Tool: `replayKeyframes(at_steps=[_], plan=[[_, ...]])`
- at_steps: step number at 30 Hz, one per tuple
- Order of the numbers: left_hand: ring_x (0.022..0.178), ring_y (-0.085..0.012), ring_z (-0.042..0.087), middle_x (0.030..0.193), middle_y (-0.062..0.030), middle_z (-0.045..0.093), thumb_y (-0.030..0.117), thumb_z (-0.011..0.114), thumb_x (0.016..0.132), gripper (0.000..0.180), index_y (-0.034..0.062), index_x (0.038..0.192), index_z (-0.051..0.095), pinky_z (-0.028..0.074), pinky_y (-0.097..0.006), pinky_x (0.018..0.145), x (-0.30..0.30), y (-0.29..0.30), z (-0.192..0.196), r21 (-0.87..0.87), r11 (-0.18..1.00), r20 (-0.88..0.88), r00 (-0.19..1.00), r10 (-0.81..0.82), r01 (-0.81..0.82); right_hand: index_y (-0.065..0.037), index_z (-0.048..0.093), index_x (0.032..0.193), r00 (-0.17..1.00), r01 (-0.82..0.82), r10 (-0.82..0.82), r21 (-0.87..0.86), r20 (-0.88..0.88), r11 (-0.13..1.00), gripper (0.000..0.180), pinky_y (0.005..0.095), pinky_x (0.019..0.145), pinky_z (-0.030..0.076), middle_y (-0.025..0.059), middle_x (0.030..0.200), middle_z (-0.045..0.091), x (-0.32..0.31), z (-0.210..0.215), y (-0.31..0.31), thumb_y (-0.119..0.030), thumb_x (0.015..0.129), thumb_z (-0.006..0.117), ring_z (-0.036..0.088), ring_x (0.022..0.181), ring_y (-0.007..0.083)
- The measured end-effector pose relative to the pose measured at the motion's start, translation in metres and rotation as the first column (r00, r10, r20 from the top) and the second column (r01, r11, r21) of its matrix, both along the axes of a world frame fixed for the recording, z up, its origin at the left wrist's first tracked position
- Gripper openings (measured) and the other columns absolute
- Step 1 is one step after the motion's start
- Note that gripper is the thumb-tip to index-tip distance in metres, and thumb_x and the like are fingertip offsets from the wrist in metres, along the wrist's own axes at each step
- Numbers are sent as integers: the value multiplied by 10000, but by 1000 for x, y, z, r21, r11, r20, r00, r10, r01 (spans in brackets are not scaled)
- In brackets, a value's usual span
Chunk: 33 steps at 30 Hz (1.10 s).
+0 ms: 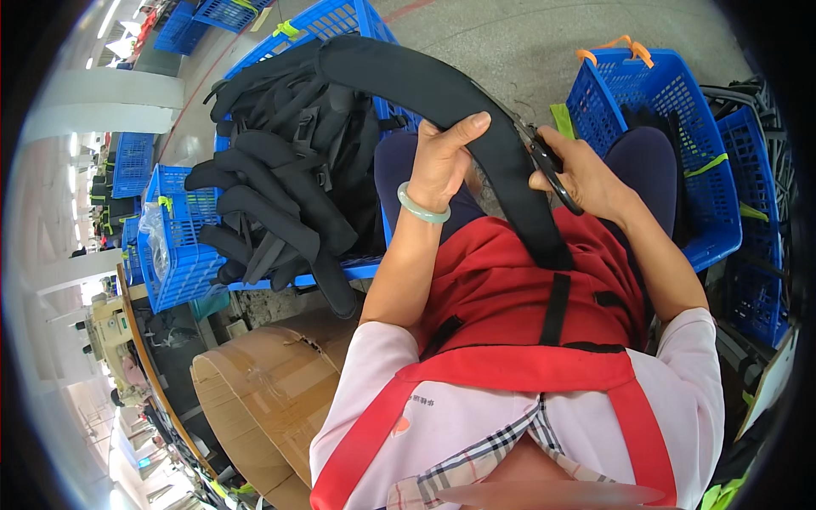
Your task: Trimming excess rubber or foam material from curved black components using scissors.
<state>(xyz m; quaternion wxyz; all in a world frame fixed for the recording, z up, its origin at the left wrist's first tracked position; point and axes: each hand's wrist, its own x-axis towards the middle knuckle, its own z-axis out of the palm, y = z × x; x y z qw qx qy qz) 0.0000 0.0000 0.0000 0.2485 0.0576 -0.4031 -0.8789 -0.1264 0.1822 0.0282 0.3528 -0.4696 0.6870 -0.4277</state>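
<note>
A long black padded strap curves from the heap at the left, across the space in front of me, down to my lap. My left hand is closed on its edge, thumb lying on top; a pale green bangle circles that wrist. Black-handled scissors are in my right hand, with their blades along the strap's right edge. Whether the blades are parted I cannot tell. The strap's lower end rests on my red apron.
A blue crate at the left is heaped with black padded straps. To the right stand another blue crate with an orange tie and more crates of dark straps. A cardboard box sits near my left side. Sewing machines line the far left.
</note>
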Motion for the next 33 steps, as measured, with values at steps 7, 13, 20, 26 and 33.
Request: replayKeyframes(at_steps=[7,13,20,26,33], plan=[[838,-141,645,919,-37,675,-13,682,842,138,45,966,665,525,-303,781,-6,-1,19,71,995,-12,998,68,-67,8,491,916,999,-13,14,-15,51,1000,515,278,598,347,25,736,394,-6,8,-1,-439,815,727,363,707,109],[831,-149,649,906,-34,666,-8,684,843,122,47,948,654,532,-307,766,-4,-1,25,89,995,-25,999,42,-40,17,499,940,1000,-15,15,7,0,1000,528,289,616,358,37,754,408,-7,18,-4,-442,813,728,373,731,110],[840,-140,648,916,-27,665,-26,684,836,155,55,965,650,533,-301,770,-5,5,25,88,996,-28,999,19,-17,15,514,972,999,-30,31,46,-31,999,542,294,646,371,46,768,420,-10,26,-6,-458,811,723,385,751,114],[854,-147,652,935,-34,673,-8,685,843,151,52,978,655,531,-302,780,-2,5,22,18,1000,-19,1000,11,-10,17,514,915,986,-47,31,-92,-162,995,488,317,590,381,74,692,441,-12,28,-9,-417,827,721,402,673,141],[850,-148,650,936,-32,672,9,679,854,130,55,974,660,528,-310,787,1,-3,44,60,993,-105,989,105,-99,16,474,914,997,-20,20,-2,-73,1000,592,311,621,345,61,751,378,-8,40,-10,-488,767,748,354,723,134]])
